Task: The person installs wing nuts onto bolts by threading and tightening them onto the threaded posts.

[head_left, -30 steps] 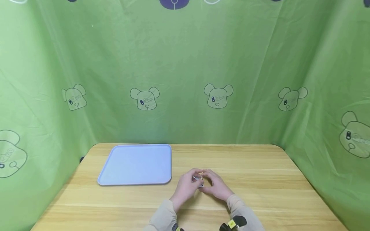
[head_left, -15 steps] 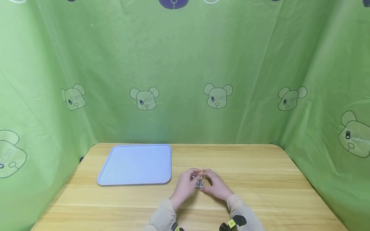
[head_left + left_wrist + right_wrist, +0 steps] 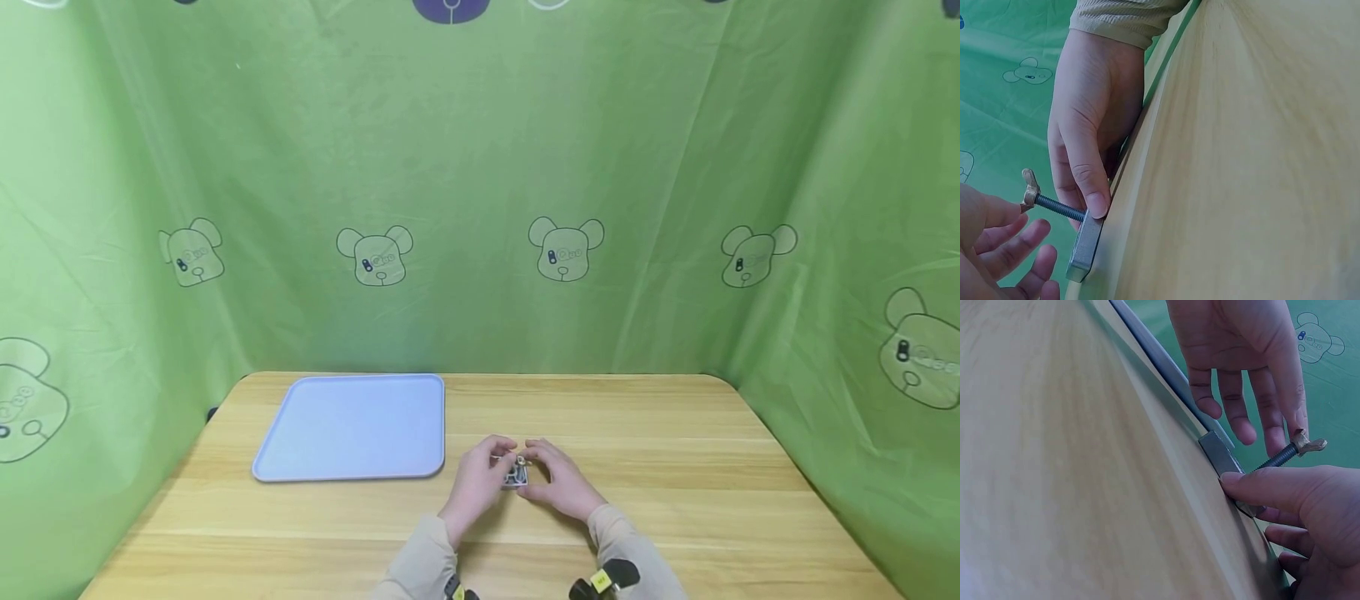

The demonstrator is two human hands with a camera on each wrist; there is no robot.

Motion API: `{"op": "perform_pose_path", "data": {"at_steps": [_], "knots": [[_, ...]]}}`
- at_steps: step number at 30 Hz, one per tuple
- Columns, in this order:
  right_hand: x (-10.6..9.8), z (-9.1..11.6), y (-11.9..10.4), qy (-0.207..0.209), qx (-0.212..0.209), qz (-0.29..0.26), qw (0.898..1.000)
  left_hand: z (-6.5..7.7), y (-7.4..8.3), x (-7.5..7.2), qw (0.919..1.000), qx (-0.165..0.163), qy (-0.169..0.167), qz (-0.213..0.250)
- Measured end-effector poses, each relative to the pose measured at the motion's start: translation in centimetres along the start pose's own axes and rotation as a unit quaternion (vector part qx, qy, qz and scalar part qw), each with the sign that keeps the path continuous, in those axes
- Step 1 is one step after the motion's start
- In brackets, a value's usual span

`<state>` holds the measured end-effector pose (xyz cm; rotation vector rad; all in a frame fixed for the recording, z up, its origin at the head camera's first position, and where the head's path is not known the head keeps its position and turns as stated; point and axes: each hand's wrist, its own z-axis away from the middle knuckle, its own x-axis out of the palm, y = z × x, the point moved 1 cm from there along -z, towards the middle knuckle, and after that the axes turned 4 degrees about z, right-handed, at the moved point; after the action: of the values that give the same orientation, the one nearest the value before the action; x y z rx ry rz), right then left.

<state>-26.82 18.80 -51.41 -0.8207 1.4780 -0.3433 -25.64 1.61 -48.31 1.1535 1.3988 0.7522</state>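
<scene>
A small grey metal block (image 3: 1087,247) stands near the table top, between my two hands in the head view. A threaded bolt (image 3: 1060,207) sticks out from it, with a brass-coloured wing head (image 3: 1310,446) at its end. My right hand (image 3: 566,485) holds the block between thumb and fingers, the thumb (image 3: 1272,487) lying along one face. On the other side, my left hand (image 3: 477,487) touches the wing head with the tip of its thumb (image 3: 1291,394). Its other fingers (image 3: 1232,406) spread loosely beside the bolt, apart from the block.
To the left on the wooden table (image 3: 660,417) lies a pale blue tray (image 3: 352,429). A green curtain (image 3: 472,150) printed with bear heads hangs behind and at both sides. Straps with small black devices (image 3: 603,581) sit on both sleeves.
My left thumb and fingertips have shifted slightly left, uncovering more of the block and bolt. The right hand keeps its hold in the same place.
</scene>
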Motion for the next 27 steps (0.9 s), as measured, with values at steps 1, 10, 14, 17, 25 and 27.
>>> {"op": "perform_pose_path", "data": {"at_steps": [1, 10, 14, 17, 25, 27], "knots": [[0.01, -0.01, 0.01, 0.000, 0.001, 0.001, 1.000, -0.01, 0.00, -0.03, 1.0000, -0.002, 0.003, 0.002], [0.08, -0.07, 0.07, 0.004, -0.014, -0.007, 1.000, -0.11, -0.17, -0.18, 0.9999, 0.000, 0.013, 0.002], [0.07, -0.02, -0.02, 0.005, -0.019, -0.013, 1.000, -0.13, -0.27, -0.22, 0.9998, -0.005, 0.018, -0.001], [0.01, 0.07, -0.13, 0.007, -0.019, -0.015, 1.000, -0.06, -0.13, -0.25, 0.9998, -0.004, 0.020, -0.007], [-0.03, 0.07, -0.15, 0.003, -0.012, -0.013, 1.000, 0.00, 0.24, -0.06, 0.9999, -0.008, 0.008, -0.007], [-0.03, 0.01, -0.13, 0.003, -0.011, -0.015, 1.000, -0.01, 0.30, -0.05, 0.9999, -0.009, 0.003, -0.005]]}}
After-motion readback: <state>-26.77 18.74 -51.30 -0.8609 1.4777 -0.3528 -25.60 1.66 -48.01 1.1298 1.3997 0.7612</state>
